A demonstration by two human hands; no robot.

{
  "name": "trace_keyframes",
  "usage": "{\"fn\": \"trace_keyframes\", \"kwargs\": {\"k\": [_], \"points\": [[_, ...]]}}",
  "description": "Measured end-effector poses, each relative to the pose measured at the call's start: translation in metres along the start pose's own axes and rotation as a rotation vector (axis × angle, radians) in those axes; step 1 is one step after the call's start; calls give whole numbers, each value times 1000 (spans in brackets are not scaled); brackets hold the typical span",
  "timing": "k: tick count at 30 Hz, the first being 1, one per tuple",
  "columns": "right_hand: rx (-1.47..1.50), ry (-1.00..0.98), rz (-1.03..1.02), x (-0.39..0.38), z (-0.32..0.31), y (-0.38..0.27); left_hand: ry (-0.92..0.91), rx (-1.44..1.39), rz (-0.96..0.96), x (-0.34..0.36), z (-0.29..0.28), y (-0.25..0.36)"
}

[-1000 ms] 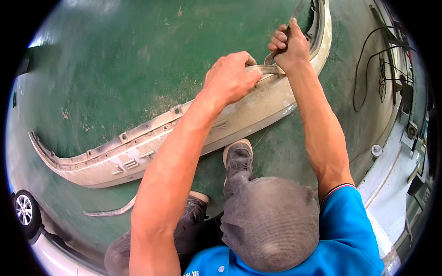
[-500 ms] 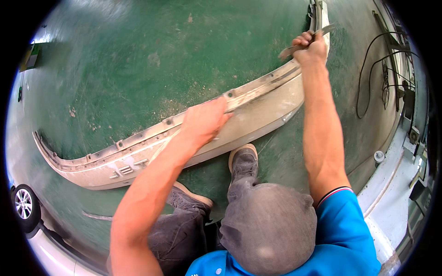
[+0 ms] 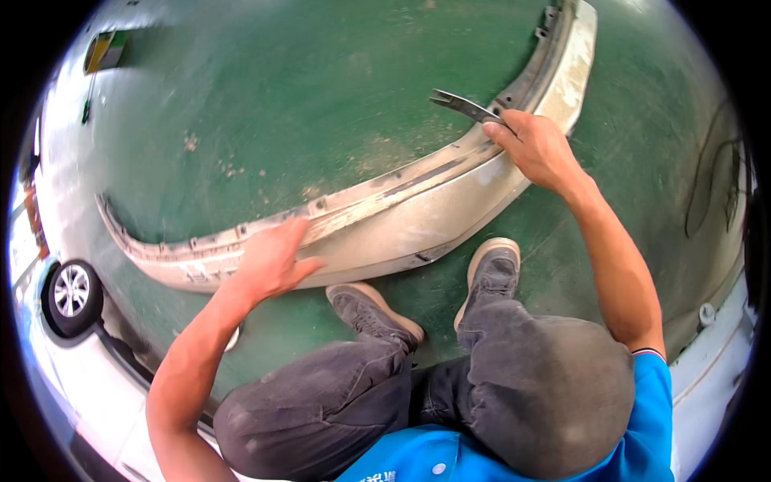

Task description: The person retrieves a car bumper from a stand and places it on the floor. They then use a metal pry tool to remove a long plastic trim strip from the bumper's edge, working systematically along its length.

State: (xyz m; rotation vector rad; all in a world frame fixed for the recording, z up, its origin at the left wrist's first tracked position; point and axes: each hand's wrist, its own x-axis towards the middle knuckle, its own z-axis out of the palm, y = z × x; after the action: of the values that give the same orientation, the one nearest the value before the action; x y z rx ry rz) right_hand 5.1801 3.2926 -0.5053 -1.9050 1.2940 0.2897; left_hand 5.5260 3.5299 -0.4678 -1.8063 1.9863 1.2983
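A long, curved, cream-white car bumper (image 3: 426, 233) lies on the green floor, dusty and scuffed, with a row of clips and holes along its far rim. On its left part rests my left hand (image 3: 273, 255), thumb stretched out and fingers reaching over the upper edge. My right hand (image 3: 536, 149) is closed around a metal pry tool (image 3: 462, 104) near the bumper's right bend. The tool's notched, forked tip points left, over the floor beyond the rim; its grip end is hidden in my palm.
My grey shoes (image 3: 498, 277) stand close to the bumper's near side. A white car with a wheel (image 3: 72, 289) is at the left. A yellow-and-green object (image 3: 106, 51) lies far left. Dark cables (image 3: 707, 173) hang at the right, and loose dirt lies beyond the bumper.
My right hand has come nearer and down along the bumper with the pry tool, whose forked tip now points left. The view has shifted; my left hand still rests on the bumper.
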Motion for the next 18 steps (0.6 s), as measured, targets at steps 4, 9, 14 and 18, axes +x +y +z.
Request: {"fn": "trace_keyframes", "kwargs": {"k": [4,9,14,18], "points": [[429,-22,75,3,6,-26,-48,-25,-39,45,3,30],[1315,-71,-131,12,9,-53,-140,-285,-190,90,-7,52],[1580,-153,-69,31,56,-82,-89,-511,-240,109,11,59],[1629,-101,-35,41,79,-89,112,-514,-240,107,23,76]]}}
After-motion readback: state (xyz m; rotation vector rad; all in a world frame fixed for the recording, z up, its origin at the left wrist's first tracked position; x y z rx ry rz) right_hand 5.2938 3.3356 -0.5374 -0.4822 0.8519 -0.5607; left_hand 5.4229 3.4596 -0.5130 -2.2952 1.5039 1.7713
